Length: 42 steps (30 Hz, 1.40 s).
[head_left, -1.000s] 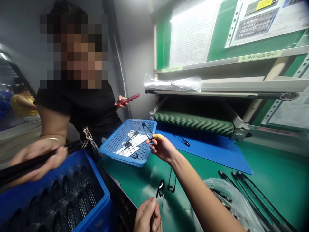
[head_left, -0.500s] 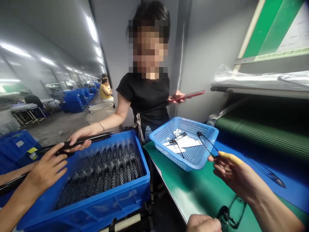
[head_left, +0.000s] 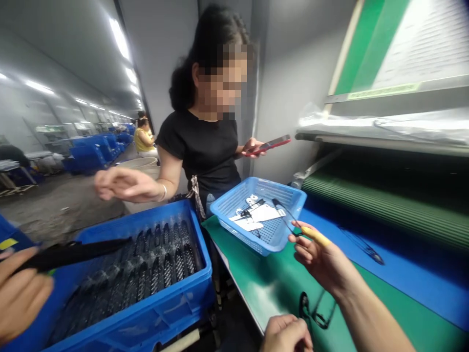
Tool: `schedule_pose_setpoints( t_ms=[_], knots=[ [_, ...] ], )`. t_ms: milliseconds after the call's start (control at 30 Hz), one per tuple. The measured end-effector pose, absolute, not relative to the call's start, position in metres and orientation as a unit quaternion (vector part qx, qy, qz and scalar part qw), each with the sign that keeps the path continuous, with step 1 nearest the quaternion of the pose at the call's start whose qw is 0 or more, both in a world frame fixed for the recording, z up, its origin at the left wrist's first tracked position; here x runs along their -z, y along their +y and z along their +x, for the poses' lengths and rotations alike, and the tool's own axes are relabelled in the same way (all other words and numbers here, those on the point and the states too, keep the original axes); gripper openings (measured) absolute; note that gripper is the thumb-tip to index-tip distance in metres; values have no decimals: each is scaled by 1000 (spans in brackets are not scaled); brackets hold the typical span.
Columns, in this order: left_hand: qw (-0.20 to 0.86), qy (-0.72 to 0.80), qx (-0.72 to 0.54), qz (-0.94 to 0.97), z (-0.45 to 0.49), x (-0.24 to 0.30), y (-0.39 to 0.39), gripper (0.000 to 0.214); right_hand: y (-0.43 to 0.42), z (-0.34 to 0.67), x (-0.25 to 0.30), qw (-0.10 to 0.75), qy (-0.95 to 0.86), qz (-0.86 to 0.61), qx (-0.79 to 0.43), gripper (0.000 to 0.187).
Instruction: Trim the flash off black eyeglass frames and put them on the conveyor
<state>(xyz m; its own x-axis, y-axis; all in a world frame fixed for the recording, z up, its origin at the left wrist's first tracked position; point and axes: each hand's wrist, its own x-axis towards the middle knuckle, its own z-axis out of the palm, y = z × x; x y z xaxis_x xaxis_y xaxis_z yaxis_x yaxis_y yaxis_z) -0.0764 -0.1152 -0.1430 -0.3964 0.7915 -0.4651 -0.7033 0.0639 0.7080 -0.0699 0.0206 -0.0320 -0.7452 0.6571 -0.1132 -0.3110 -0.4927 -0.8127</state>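
Five black loops can be counted, and the work looks partway through. The right hand [head_left: 318, 255], right of centre, pinches the first loop [head_left: 286, 211] between thumb and yellow-covered finger; its far end reaches over the light blue basket [head_left: 244, 238] in the middle, so it is held, not laid down. The left hand [head_left: 287, 335], at the bottom edge, is curled closed around the second loop [head_left: 303, 304], its upper end poking out above the knuckles.

The third loop [head_left: 247, 215] lies in the basket, among several overlapping white strips [head_left: 264, 213] too jumbled to number. The fourth loop [head_left: 363, 248] rests on the one blue mat [head_left: 410, 271], centre right. The fifth loop [head_left: 322, 320], low in the frame, is on the green table [head_left: 252, 278], just beside the second; the right forearm covers part of it. By this view, two loops remain in the fingers and three are set down.

At lower left stands one dark blue bin [head_left: 154, 313] with two rows of dark pieces [head_left: 167, 270], too blurred to count fully. One co-worker in a black shirt [head_left: 208, 146] holds one phone [head_left: 271, 144]; another person's hand [head_left: 24, 293], at the left edge, grips one black strip [head_left: 78, 252].
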Motion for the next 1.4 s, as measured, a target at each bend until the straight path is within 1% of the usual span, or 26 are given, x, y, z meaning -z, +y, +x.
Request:
schedule_pose_setpoints(
  t_ms=[100,200,333,367,500,600,733,933,1033,1100,1133,1167,1200,1267,1333,1400],
  knots=[
    [566,470,-675,61,-75,149,-110,55,21,-69,33,292,-410,-199,-841,47],
    [582,456,-667,87,-76,147,-112,60,22,-69,32,290,-408,-185,-845,40],
    [593,454,-657,102,-78,136,-122,57,22,-69,30,282,-412,-168,-850,21],
    [594,457,-654,102,-77,133,-125,56,21,-69,30,280,-413,-164,-851,19],
    [597,471,-641,104,-77,123,-134,48,21,-71,29,285,-418,-148,-850,24],
    [601,481,-630,102,-78,114,-137,42,22,-71,24,300,-419,-139,-846,19],
    [594,495,-625,109,-80,101,-136,41,23,-72,14,303,-432,-147,-837,13],
    [570,503,-630,159,-83,76,-123,38,25,-60,0,313,-506,-175,-785,8],
    [555,493,-642,191,-84,55,-113,37,15,-26,-4,333,-565,-209,-725,10],
    [540,482,-650,230,-82,37,-104,34,-1,10,-5,361,-614,-236,-661,10],
    [534,476,-650,256,-80,27,-99,32,-10,30,-4,379,-639,-247,-623,9],
    [531,468,-647,285,-77,18,-94,31,-21,50,-2,408,-693,-265,-532,12],
    [533,458,-639,314,-72,9,-88,29,-31,69,0,432,-731,-259,-460,23],
    [557,434,-609,360,-57,-6,-75,26,-49,103,7,457,-778,-241,-358,37],
    [592,409,-571,394,-36,-15,-62,26,-62,126,14,488,-790,-240,-283,35],
    [621,390,-536,419,-14,-19,-50,25,-67,141,19,536,-767,-264,-235,26]
  ],
)
